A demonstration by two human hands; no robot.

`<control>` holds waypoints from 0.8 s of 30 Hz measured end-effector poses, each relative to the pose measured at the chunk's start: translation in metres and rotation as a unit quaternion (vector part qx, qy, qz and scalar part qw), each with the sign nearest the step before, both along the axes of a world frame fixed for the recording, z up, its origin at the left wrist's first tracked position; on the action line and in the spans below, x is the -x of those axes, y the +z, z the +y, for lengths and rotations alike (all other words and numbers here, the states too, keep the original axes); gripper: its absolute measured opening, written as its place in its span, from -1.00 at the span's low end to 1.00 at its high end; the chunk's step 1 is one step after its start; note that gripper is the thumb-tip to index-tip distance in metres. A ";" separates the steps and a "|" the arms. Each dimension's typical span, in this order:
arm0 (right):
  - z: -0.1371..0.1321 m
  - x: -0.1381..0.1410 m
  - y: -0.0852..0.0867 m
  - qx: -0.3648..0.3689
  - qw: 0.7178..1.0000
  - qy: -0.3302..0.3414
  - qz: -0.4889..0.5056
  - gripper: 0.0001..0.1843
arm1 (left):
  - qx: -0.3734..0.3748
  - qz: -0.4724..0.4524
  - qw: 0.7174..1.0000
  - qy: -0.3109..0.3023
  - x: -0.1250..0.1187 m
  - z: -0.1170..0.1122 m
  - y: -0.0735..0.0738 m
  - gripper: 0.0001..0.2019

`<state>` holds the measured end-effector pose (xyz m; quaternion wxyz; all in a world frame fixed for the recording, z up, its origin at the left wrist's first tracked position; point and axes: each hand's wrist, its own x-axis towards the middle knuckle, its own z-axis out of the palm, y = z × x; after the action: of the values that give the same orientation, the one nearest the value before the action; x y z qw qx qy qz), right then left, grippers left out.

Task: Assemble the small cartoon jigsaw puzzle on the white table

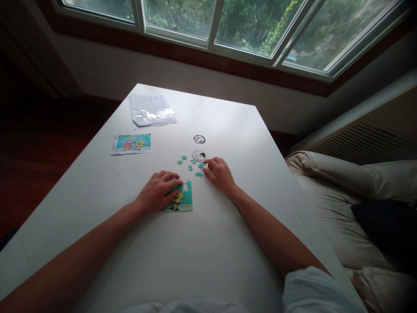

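Observation:
A small, partly assembled cartoon jigsaw puzzle [184, 199] lies on the white table [195, 256]. My left hand [158, 190] rests flat on its left part, fingers spread over it. Several loose teal puzzle pieces [190, 165] lie scattered just beyond the puzzle. My right hand [220, 172] is palm down beside them, its fingertips curled onto a teal piece [201, 165] near a small round clear lid [198, 155].
A printed picture card [130, 144] lies at the left, and a clear plastic bag on paper [151, 111] sits further back. A second small round object [199, 139] lies beyond the lid. A cushioned seat [352, 204] is at the right, windows behind.

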<state>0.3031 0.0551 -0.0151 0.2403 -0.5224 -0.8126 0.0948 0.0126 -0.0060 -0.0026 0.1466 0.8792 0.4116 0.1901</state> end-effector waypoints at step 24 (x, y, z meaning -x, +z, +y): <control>0.007 -0.007 -0.007 -0.010 1.000 -0.028 -0.007 -0.85 | -0.005 0.006 1.000 0.000 -0.001 0.000 0.002 -0.71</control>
<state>0.3102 0.0624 -0.0217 0.2425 -0.5428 -0.8004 0.0769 0.0133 -0.0060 -0.0011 0.1402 0.8808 0.4117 0.1869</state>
